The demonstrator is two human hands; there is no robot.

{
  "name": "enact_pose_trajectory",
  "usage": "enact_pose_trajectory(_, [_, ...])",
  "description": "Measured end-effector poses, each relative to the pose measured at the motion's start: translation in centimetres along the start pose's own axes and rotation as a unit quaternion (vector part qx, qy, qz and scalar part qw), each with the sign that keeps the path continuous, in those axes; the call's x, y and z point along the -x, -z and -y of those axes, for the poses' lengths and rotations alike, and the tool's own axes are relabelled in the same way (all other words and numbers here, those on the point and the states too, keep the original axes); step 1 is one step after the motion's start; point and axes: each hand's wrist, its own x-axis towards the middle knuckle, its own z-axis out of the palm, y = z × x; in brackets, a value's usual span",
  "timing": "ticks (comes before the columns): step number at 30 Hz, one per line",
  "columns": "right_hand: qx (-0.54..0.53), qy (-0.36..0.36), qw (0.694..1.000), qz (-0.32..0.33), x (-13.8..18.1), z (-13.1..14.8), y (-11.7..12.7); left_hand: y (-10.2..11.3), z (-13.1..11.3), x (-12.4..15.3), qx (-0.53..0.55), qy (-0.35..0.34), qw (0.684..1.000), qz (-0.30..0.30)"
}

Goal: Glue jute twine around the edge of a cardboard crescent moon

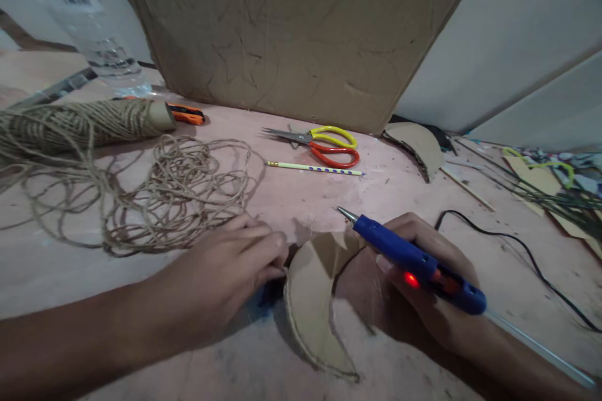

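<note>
A cardboard crescent (308, 301) lies on the pink tabletop, with jute twine running along its outer edge to the lower tip. My left hand (235, 263) is closed at the crescent's upper left edge, its fingers pinched on the twine; the fingertips are partly hidden. The loose coil of twine (188, 188) lies just beyond that hand. In my right hand (418, 288) is a blue glue gun (399, 250) with a red light lit and a clear glue stick (536, 344) in its rear. Its metal nozzle points up and left, above the crescent's upper end.
Beyond the hands lie scissors (329, 141) with yellow and red handles and a pencil (315, 168). A twine roll (84, 125), orange cutter (188, 114) and bottle (108, 56) stand left. A cardboard sheet (301, 31) rises behind. Another crescent (421, 144) and a black cord (512, 238) are right.
</note>
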Motion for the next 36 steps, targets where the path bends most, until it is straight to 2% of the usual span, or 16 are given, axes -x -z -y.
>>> enact_pose_trajectory(2, [-0.009, -0.016, 1.000, -0.004, 0.4, -0.4, 0.1, 0.1, 0.1, 0.1, 0.015, 0.045, 0.999, -0.001])
enact_pose_trajectory(5, [-0.027, -0.053, 0.998, -0.009, 0.9, -0.5, 0.1, 0.6, -0.4, 0.0, 0.032, 0.066, 0.997, -0.024])
enact_pose_trajectory(9, [-0.052, -0.034, 0.998, -0.033, 0.7, 0.6, -0.5, 0.8, -2.0, -1.4, 0.151, 0.114, 0.980, -0.066])
enact_pose_trajectory(11, [-0.071, -0.020, 0.997, -0.038, 0.4, 1.4, -0.9, 0.3, -3.0, -2.6, 0.262, 0.185, 0.945, -0.058])
enact_pose_trajectory(13, [-0.092, -0.016, 0.995, -0.034, 0.4, 1.9, -1.2, -0.5, -4.0, -4.0, 0.387, 0.241, 0.889, -0.040])
enact_pose_trajectory(16, [-0.107, -0.024, 0.993, -0.051, 0.6, 2.2, -1.6, -1.7, -5.4, -5.7, 0.520, 0.257, 0.814, -0.030])
enact_pose_trajectory(18, [-0.107, -0.025, 0.992, -0.064, 0.8, 2.1, -1.9, -2.2, -5.9, -6.2, 0.556, 0.254, 0.791, -0.039])
enact_pose_trajectory(22, [-0.106, -0.022, 0.992, -0.068, 1.0, 1.9, -2.2, -2.5, -6.1, -6.1, 0.572, 0.261, 0.776, -0.052])
enact_pose_trajectory(26, [-0.112, -0.015, 0.991, -0.070, 0.9, 1.7, -2.3, -2.2, -5.9, -5.9, 0.580, 0.303, 0.755, -0.045])
enact_pose_trajectory(36, [-0.110, 0.000, 0.993, -0.035, 0.1, 2.0, -1.5, -1.5, -6.1, -6.9, 0.587, 0.287, 0.756, -0.043])
